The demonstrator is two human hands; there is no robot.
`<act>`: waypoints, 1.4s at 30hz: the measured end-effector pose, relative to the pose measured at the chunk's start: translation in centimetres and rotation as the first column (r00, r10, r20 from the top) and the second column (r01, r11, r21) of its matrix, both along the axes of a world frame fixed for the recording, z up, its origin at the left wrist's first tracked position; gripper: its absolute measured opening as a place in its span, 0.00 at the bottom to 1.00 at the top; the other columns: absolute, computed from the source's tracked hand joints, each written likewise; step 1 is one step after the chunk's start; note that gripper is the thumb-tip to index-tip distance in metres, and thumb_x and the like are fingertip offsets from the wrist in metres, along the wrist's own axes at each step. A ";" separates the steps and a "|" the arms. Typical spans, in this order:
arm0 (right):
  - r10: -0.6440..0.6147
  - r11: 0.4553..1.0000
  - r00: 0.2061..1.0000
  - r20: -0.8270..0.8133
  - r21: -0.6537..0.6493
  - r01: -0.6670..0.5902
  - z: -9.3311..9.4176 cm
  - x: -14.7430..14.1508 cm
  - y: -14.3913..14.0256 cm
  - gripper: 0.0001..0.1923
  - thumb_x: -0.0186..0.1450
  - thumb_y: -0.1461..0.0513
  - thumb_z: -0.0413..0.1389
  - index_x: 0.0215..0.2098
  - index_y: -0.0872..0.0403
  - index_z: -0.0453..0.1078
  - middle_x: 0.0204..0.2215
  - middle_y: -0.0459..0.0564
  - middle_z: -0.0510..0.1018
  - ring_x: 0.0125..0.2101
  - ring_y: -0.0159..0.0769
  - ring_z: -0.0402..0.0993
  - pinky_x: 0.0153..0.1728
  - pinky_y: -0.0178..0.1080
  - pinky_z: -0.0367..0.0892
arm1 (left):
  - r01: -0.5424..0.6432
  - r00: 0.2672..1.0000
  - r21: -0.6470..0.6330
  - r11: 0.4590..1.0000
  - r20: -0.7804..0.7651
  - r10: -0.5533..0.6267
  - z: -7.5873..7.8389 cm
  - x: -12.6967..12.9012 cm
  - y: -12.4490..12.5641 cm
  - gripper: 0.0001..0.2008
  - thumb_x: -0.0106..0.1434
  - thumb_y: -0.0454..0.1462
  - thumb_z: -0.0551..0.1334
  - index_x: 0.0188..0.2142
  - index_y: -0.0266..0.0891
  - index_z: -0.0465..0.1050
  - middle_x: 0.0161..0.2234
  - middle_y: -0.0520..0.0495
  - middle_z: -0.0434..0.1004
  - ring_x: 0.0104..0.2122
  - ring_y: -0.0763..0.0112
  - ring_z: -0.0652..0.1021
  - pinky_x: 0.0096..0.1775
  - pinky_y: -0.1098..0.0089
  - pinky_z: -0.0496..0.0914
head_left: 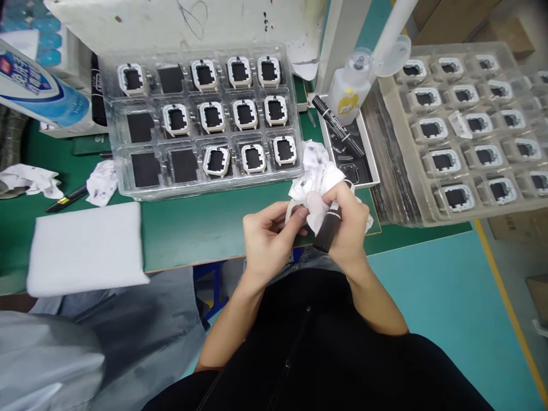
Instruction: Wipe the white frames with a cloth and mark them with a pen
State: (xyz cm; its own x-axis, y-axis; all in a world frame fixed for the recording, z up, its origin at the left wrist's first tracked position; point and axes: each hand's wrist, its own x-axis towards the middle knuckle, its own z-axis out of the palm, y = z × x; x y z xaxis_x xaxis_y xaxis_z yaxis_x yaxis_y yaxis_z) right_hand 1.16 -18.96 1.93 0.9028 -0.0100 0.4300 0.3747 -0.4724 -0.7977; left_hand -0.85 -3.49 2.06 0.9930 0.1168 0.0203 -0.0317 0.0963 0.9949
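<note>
My left hand (269, 237) is closed on a small white frame (291, 209), shaped like a watch case and partly hidden by the fingers. My right hand (349, 222) grips a black marker pen (327, 229) together with a crumpled, ink-stained white cloth (315, 165). The cloth presses against the frame between my two hands, just over the bench's front edge. Beyond them lies a clear plastic tray (128, 191) of similar white frames. Several of its pockets show only black lining.
At right, stacked trays (422, 214) hold more frames. A white box (373, 171) contains markers, beside a pump bottle (349, 85). Left are a folded white cloth (85, 245), a pen (66, 200) and a blue-white bottle (43, 85). Another person's grey clothing (141, 325) is close at left.
</note>
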 end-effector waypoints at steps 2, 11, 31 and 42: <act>-0.032 0.999 0.999 0.006 0.012 0.032 0.3 0.0 0.1 0.17 0.72 0.58 0.65 0.32 0.47 0.62 0.22 0.37 0.62 0.23 0.30 0.54 0.25 0.37 0.52 | -0.003 1.000 -0.038 0.999 -0.023 0.002 -0.1 0.0 0.0 0.12 0.68 0.46 0.78 0.37 0.39 0.89 0.29 0.48 0.87 0.25 0.68 0.84 0.29 0.71 0.81; -0.045 0.996 0.999 -0.030 0.076 0.047 0.3 0.1 0.3 0.16 0.72 0.58 0.64 0.33 0.47 0.61 0.23 0.37 0.64 0.24 0.30 0.55 0.26 0.37 0.53 | 0.044 0.998 -0.137 0.990 -0.048 -0.051 0.5 0.5 0.0 0.12 0.65 0.45 0.80 0.35 0.38 0.87 0.28 0.48 0.87 0.25 0.69 0.85 0.26 0.73 0.81; 0.033 0.974 0.999 0.018 0.222 -0.036 1.3 0.8 0.0 0.19 0.75 0.53 0.62 0.32 0.48 0.61 0.24 0.38 0.64 0.24 0.29 0.58 0.26 0.38 0.55 | 0.104 0.994 -0.067 0.992 -0.010 -0.105 -0.1 0.2 0.4 0.09 0.69 0.43 0.78 0.37 0.40 0.90 0.34 0.46 0.90 0.32 0.65 0.88 0.37 0.69 0.84; 0.129 0.949 0.985 -0.116 0.301 -0.089 2.2 0.7 -1.0 0.15 0.66 0.53 0.66 0.34 0.47 0.64 0.28 0.40 0.69 0.27 0.32 0.62 0.30 0.40 0.60 | 0.070 0.997 0.029 0.997 0.039 -0.071 -0.2 0.4 0.5 0.06 0.69 0.42 0.78 0.40 0.42 0.92 0.37 0.45 0.91 0.37 0.62 0.88 0.43 0.67 0.83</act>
State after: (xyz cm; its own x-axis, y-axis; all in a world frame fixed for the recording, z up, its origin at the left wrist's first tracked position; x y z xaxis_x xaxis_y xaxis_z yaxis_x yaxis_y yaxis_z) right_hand 1.88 -19.99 4.11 0.9539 -0.0164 0.2997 0.2925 -0.1719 -0.9407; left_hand -0.44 -2.95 1.83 0.9970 0.0450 0.0623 -0.0654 0.0720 0.9953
